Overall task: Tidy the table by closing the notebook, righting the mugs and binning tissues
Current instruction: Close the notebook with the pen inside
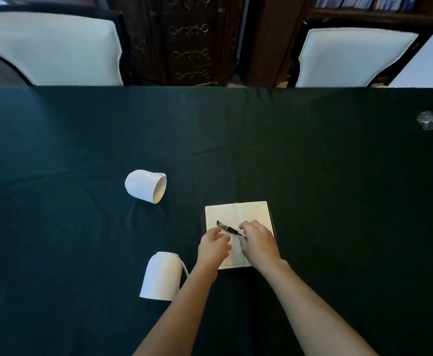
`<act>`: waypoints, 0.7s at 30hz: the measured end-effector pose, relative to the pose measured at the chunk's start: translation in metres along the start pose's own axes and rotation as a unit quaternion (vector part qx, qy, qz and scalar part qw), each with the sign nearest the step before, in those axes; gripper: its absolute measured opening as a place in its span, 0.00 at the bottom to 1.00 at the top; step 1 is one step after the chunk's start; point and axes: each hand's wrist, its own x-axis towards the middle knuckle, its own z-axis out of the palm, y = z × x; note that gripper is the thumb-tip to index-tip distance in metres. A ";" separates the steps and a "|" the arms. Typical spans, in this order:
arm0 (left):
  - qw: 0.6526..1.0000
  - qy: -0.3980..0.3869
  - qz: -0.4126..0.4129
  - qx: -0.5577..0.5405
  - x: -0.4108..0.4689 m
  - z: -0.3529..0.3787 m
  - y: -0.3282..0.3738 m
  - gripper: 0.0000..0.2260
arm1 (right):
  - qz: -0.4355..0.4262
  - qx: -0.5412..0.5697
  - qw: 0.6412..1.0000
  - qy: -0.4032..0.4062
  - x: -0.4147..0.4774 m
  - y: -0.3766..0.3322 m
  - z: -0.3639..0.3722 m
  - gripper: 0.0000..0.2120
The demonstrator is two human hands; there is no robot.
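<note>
An open notebook with white pages and a dark cover lies on the dark green tablecloth, near the middle. A black pen hovers over its pages, gripped at one end by my right hand. My left hand rests on the notebook's left page, fingers curled near the pen, holding nothing. One white mug lies on its side, mouth facing right, left of the notebook. A second white mug lies tipped beside my left forearm, its handle pointing right. A crumpled clear wad sits at the far right.
The table is covered with a dark green cloth. Two white upholstered chairs stand at its far edge, with dark carved wooden furniture behind them.
</note>
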 end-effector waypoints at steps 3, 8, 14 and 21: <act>1.000 0.012 -0.005 -0.006 0.005 0.007 -0.001 0.18 | 0.026 0.039 0.999 0.014 0.005 0.004 0.002 0.09; 1.000 0.001 0.000 0.008 0.007 0.021 -0.007 0.15 | 0.094 0.155 0.983 0.042 0.002 0.007 0.007 0.07; 0.998 0.008 0.023 0.050 0.006 0.034 -0.007 0.17 | 0.105 0.200 0.973 0.053 0.000 0.016 0.011 0.07; 0.995 0.027 0.053 0.077 0.004 0.039 -0.004 0.14 | 0.090 0.206 0.973 0.041 0.000 0.022 0.010 0.08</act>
